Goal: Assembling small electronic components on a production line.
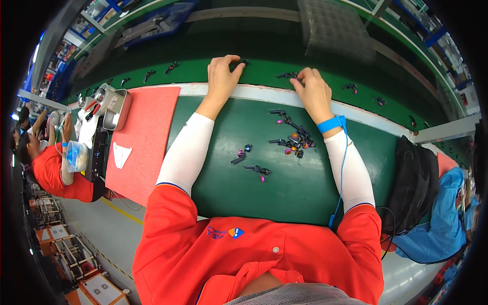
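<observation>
Over the green belt, my left hand (223,76) has thumb and forefinger curled together at a small black part (245,62), mostly hidden by the fingertips. To its right, my right hand (313,91), with a blue wrist strap (331,124), pinches at another small black stemmed part (282,75). Between my forearms, on the dark green table (218,168), lies a loose pile of similar black parts (300,140), some with round pink or orange ends. Nearer to me are two more of them, a part with a blue-tinted round end (247,149) and a part with a pink disc (257,170).
More black parts (351,87) lie spaced along the belt (193,71). A pink mat (147,127) with a metal box (117,109) is at left, beside a co-worker in red (48,170). A black backpack (414,183) stands at right. Clear trays (335,30) are beyond the belt.
</observation>
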